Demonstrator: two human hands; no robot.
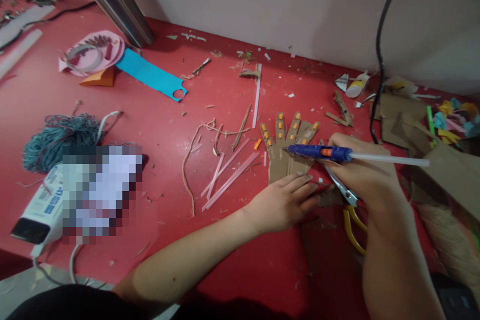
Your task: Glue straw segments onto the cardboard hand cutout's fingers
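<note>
**Cardboard hand pinned down, glue gun parked over the palm**

So, a cardboard hand cutout (277, 161) is laid on the red surface (157, 120), just ahead of the left hand (279, 202), with its fingers pointed away. Its lower edge is covered by the left hand's fingers, which are spread loosely and not closed around anything; probably pressed there so it can't slide about.

The blue glue gun (311, 151) is gripped in the right hand (369, 175), though most of the handle is hidden. It's held sideways, nozzle angled in at the middle of the palm, maybe so the cutout's fingers aren't blocked from view. Whether the trigger is squeezed can't be told. A clear glue stick (393, 159) is left poking out the back, over the right hand.

Short orange pieces (280, 126) are lined up along the cutout's fingers, spaced like finger segments. Scissors (351, 199) are tucked partly under the right hand, within easy reach. Pink straws (232, 180) and twine (183, 169) are scattered left of the cutout, beyond the left forearm, seemingly kept out of the nozzle's way.
</note>
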